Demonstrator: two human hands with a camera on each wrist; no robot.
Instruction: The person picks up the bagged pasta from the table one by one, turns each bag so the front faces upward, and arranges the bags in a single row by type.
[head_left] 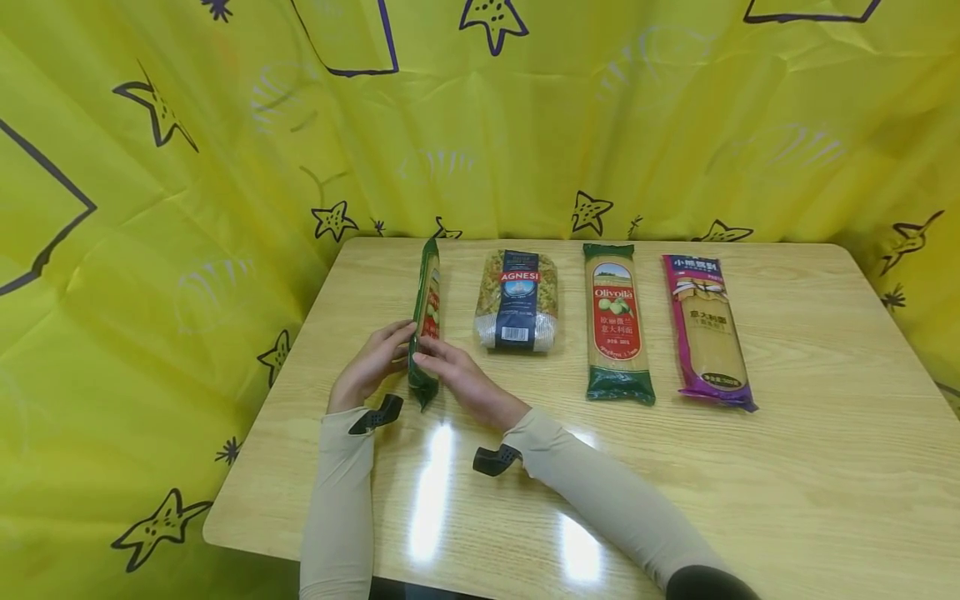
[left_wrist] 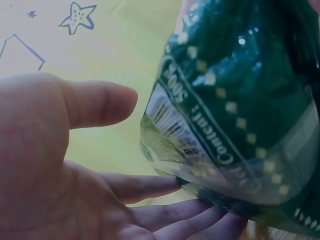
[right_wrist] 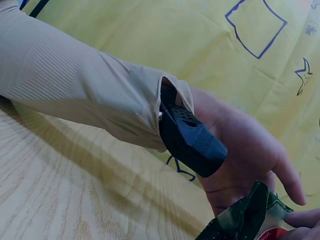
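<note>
A green-ended spaghetti packet [head_left: 427,308] stands on its long narrow edge at the left of the table, its red label turned to the right. My left hand [head_left: 372,365] is at its left side. In the left wrist view the left fingers [left_wrist: 150,192] reach out under the green end, while the thumb stands apart from the wrapper. From the right, my right hand [head_left: 468,379] rests extended fingers against the label side. The right wrist view shows the palm beside the packet's crumpled green end [right_wrist: 250,215], with part of that hand out of frame.
Right of the hands lie an AGNESI pasta bag [head_left: 517,300], a flat Olivoilà spaghetti packet [head_left: 617,325] and a purple-edged noodle packet [head_left: 708,333], spaced in a row. The wooden table [head_left: 825,467] meets a yellow star-patterned cloth [head_left: 525,150] behind and at the left.
</note>
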